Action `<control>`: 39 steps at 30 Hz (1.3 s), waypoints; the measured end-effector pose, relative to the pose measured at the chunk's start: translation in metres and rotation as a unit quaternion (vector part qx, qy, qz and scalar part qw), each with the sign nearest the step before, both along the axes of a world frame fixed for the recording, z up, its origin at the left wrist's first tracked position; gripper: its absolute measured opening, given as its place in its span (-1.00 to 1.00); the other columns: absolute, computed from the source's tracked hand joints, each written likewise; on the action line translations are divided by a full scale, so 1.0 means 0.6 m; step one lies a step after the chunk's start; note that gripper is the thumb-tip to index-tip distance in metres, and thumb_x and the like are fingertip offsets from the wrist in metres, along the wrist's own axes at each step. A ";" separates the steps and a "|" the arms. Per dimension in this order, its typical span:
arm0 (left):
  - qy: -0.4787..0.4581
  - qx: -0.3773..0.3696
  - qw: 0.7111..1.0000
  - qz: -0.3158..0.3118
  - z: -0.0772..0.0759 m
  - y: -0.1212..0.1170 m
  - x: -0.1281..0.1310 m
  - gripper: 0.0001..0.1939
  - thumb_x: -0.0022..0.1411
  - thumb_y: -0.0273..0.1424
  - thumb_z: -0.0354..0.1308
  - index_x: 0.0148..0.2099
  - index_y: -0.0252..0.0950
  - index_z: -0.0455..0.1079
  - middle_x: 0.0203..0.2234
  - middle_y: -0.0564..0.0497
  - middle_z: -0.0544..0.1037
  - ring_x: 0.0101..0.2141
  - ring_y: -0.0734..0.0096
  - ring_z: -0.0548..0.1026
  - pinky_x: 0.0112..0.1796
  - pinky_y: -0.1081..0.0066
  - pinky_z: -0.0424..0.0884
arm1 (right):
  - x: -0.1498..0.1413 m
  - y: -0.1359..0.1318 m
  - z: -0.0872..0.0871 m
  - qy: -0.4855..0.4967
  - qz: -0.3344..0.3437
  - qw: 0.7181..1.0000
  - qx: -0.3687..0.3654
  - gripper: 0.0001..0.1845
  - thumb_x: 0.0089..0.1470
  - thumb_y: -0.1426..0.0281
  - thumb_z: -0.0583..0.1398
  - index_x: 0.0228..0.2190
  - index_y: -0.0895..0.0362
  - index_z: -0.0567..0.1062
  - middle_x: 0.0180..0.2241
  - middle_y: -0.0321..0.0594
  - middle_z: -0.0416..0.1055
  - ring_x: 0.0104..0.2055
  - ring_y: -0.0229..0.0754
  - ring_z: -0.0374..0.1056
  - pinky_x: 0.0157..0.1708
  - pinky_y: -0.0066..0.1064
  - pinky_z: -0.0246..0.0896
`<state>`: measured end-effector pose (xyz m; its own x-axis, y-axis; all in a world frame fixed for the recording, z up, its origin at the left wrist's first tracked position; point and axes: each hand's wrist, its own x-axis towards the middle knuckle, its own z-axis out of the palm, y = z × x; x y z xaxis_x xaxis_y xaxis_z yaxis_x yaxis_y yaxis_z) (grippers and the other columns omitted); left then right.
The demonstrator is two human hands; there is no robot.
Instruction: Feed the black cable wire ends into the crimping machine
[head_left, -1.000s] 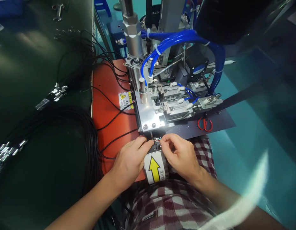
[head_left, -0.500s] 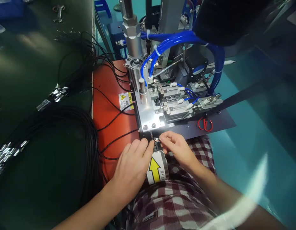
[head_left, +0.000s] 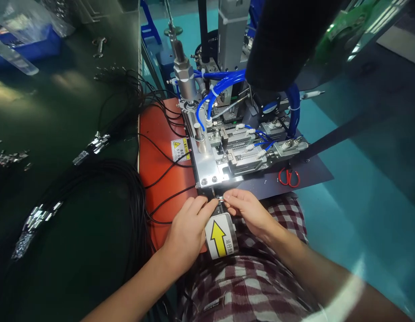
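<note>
My left hand (head_left: 190, 226) is closed at the front end of the machine's track, and a black cable (head_left: 160, 221) runs in under it. Its thumb and index finger reach toward a small shiny metal piece (head_left: 221, 198). My right hand (head_left: 246, 209) pinches that piece from the other side between thumb and index finger. Both sets of fingertips meet just above the dark track (head_left: 219, 208), hiding most of the small part. Right below lies a white label with a yellow arrow (head_left: 219, 237) on a rounded motor housing.
Ahead stands the machine (head_left: 207, 163) with metal cylinders and blue air hoses (head_left: 227, 82). Red-handled scissors (head_left: 288, 177) lie on its base plate. On the left, a dark table holds bundled black cables (head_left: 103, 167) with metal ends, a wrench (head_left: 100, 47) and a blue bin (head_left: 48, 44).
The head view has shifted, so the table and machine appear slightly lower and more to the right. Both hands stay at the same spot, fingertips still together around the small metal piece.
</note>
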<state>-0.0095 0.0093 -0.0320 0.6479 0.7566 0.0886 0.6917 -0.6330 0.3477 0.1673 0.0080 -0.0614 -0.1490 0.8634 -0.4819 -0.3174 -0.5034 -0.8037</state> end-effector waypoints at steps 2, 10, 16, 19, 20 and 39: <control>0.016 0.003 1.000 -0.003 0.003 0.000 0.002 -0.60 0.24 -0.62 -0.08 0.08 -0.38 0.35 -0.27 -0.11 0.44 -0.35 0.26 0.32 -0.37 0.33 0.36 | -0.002 0.000 -0.002 -0.024 -0.012 0.999 0.027 -0.65 -0.11 0.15 0.27 -0.60 0.15 0.33 -0.73 -0.45 0.19 -0.63 -0.37 0.03 -0.54 -0.45 -0.11; 0.036 -0.037 0.998 0.021 0.013 0.004 0.022 -0.63 0.24 -0.59 -0.07 0.05 -0.36 0.37 -0.28 -0.10 0.42 -0.29 0.23 0.32 -0.29 0.27 0.37 | -0.004 -0.005 -0.001 -0.035 -0.039 0.998 0.042 -0.62 -0.19 0.12 0.31 -0.60 0.14 0.34 -0.65 -0.43 0.23 -0.61 -0.36 0.07 -0.52 -0.44 -0.06; -0.065 -0.053 0.994 0.068 0.009 -0.023 -0.006 -0.54 0.24 -0.63 -0.16 0.09 -0.27 0.35 -0.18 -0.11 0.37 -0.16 0.28 0.37 -0.16 0.29 0.43 | -0.006 -0.006 -0.001 -0.016 -0.018 0.999 0.033 -0.55 -0.26 0.06 0.33 -0.62 0.16 0.34 -0.62 -0.41 0.22 -0.61 -0.39 0.05 -0.51 -0.45 -0.04; -0.027 -0.018 0.994 0.102 0.001 -0.060 -0.038 -0.48 0.26 -0.62 -0.20 0.23 -0.28 0.18 0.02 -0.18 0.33 0.01 0.20 0.31 0.00 0.15 0.36 | -0.005 -0.005 -0.004 -0.018 -0.018 0.999 0.035 -0.53 -0.31 0.04 0.35 -0.62 0.16 0.35 -0.61 -0.41 0.24 -0.61 -0.40 0.05 -0.53 -0.45 -0.05; -0.001 -0.002 0.993 0.119 -0.003 -0.073 -0.047 -0.48 0.28 -0.59 -0.19 0.26 -0.28 0.14 0.05 -0.20 0.32 0.04 0.16 0.30 0.02 0.11 0.34 | -0.004 -0.005 -0.004 -0.019 -0.019 0.999 0.035 -0.53 -0.32 0.04 0.35 -0.62 0.16 0.36 -0.61 -0.41 0.24 -0.61 -0.40 0.05 -0.53 -0.46 -0.06; 0.144 0.127 0.964 0.185 -0.017 -0.103 -0.057 -0.53 0.34 -0.36 -0.07 0.26 -0.31 0.17 0.12 -0.18 0.37 0.06 0.09 0.36 -0.04 0.17 0.43 | 0.066 -0.068 -0.050 -0.053 -0.128 0.990 -0.025 -0.55 -0.15 0.04 0.32 -0.38 0.17 0.51 -0.53 -0.32 0.37 -0.61 -0.34 0.20 -0.61 -0.46 0.00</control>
<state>-0.0437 -0.0524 -0.0425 0.3626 0.9184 0.1585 0.9314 -0.3630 -0.0271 0.2068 -0.0328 -0.0912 0.1243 0.8411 -0.5263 -0.3551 -0.4576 -0.8152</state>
